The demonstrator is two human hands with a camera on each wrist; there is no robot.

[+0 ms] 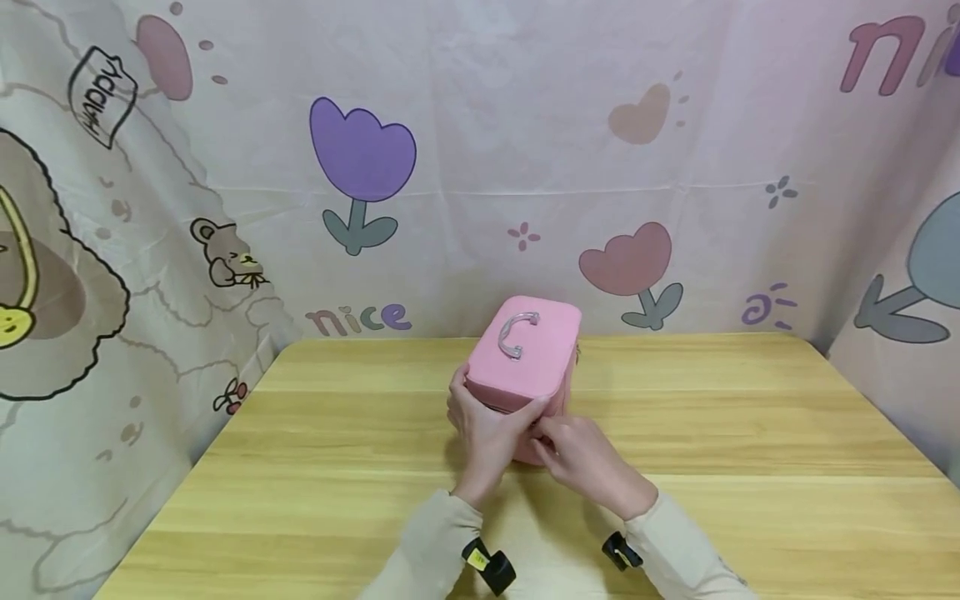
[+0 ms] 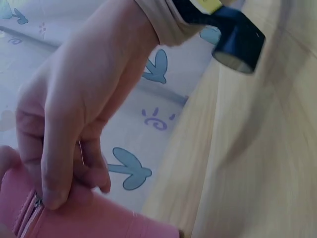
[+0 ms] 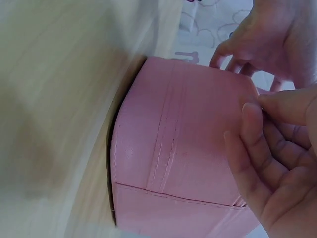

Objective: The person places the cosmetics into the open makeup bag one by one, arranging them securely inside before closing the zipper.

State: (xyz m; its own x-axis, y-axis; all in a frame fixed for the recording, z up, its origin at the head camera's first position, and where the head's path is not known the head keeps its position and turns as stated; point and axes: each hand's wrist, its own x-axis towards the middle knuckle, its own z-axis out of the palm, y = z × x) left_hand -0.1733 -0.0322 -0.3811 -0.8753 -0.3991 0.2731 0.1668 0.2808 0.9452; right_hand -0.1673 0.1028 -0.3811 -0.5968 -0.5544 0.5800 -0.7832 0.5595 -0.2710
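A pink vanity case (image 1: 528, 346) with a silver handle (image 1: 513, 335) on its lid stands upright on the table, lid down. My left hand (image 1: 487, 433) grips its near left corner, fingers along the side and thumb across the front. At the front right corner my right hand (image 1: 581, 454) pinches at the zipper, thumb against index finger. The left wrist view shows the right hand (image 2: 74, 109) at the metal zipper slider (image 2: 37, 201); its pull tab is hidden by the fingertips. In the right wrist view, both hands meet near the case's (image 3: 198, 139) upper edge.
The wooden table (image 1: 712, 433) stretches to both sides and behind the case. A printed cloth (image 1: 480, 150) hangs along its back edge, with more cloth at left and right. Black wrist cameras (image 1: 491, 567) sit on both sleeves.
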